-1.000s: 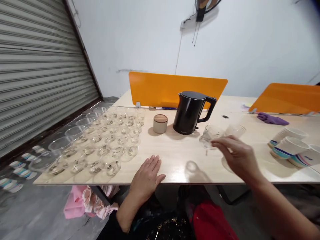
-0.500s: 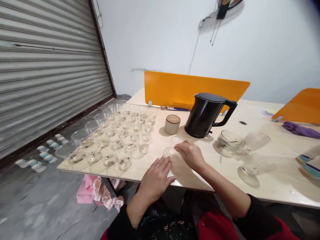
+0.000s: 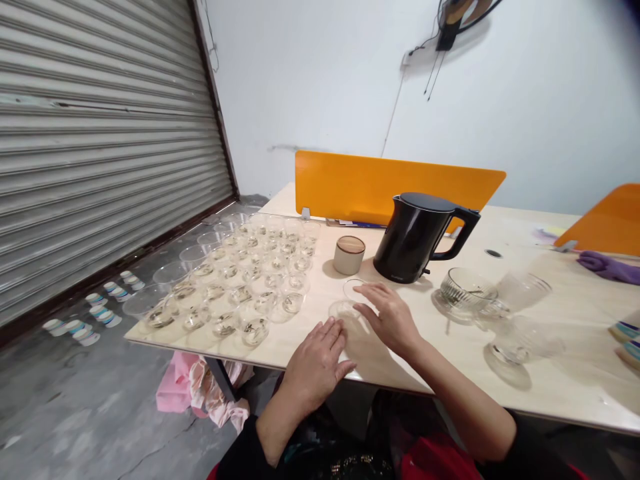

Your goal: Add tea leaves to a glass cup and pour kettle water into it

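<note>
My left hand [image 3: 320,363] rests at the front of the table, fingers stretched out and thumb apart. Its fingertips are beside a clear cup [image 3: 343,309], whose outline is faint; I cannot tell whether they touch it. A thin clear rim [image 3: 354,288] shows just behind, and whether it belongs to the same cup is unclear. On the cup's right is my right hand [image 3: 393,321], fingers and thumb spread, with nothing seen in it. Many clear cups [image 3: 255,328] holding dark strands stand in rows to the left. A ribbed glass bowl [image 3: 463,288] with similar strands sits at right.
Behind my hands are a lidded jar [image 3: 349,260] and a black kettle [image 3: 413,240]. An orange divider [image 3: 390,187] stands further back. Clear cup stacks [image 3: 530,340] lie at right, a purple cloth [image 3: 607,267] beyond. Cup stacks [image 3: 105,315] lie on the floor, left.
My right hand's fingers, earlier pinched together at the cup, are now spread and slightly back from it. My left hand stays in place. The whole view has shifted slightly.
</note>
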### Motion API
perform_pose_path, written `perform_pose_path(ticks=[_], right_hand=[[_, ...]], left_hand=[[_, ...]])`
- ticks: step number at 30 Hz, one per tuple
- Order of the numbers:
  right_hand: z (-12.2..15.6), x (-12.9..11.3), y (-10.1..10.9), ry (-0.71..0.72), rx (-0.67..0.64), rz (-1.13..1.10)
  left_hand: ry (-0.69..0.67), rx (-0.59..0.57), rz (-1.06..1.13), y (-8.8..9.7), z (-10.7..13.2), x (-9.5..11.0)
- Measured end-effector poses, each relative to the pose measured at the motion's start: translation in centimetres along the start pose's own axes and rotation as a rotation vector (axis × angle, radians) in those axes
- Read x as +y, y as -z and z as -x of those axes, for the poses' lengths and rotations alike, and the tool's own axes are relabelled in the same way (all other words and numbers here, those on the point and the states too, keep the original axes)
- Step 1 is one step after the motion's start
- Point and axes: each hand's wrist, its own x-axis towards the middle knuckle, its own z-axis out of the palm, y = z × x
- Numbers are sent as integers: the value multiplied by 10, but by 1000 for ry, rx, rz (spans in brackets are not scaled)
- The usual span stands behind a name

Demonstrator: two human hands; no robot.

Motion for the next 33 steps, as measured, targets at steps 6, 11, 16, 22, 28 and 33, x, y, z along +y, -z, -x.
perform_pose_path(ticks=[6, 11, 16, 22, 28, 33], right_hand=[[-38, 33, 24, -196, 155, 30], [-92, 58, 8, -317, 38, 48], [-130, 65, -24, -337, -106, 112], [-143, 78, -48, -346, -146, 112], [-122, 85, -31, -373, -50, 134], [-67, 75, 15, -389, 76, 220]], left_hand=[[10, 1, 2, -5, 1, -1], [11, -3, 6, -6, 1, -1], [18, 8, 23, -6, 1, -1], [23, 6, 33, -7, 0, -1], [16, 15, 37, -6, 1, -2], [18, 9, 30, -5, 0, -1]])
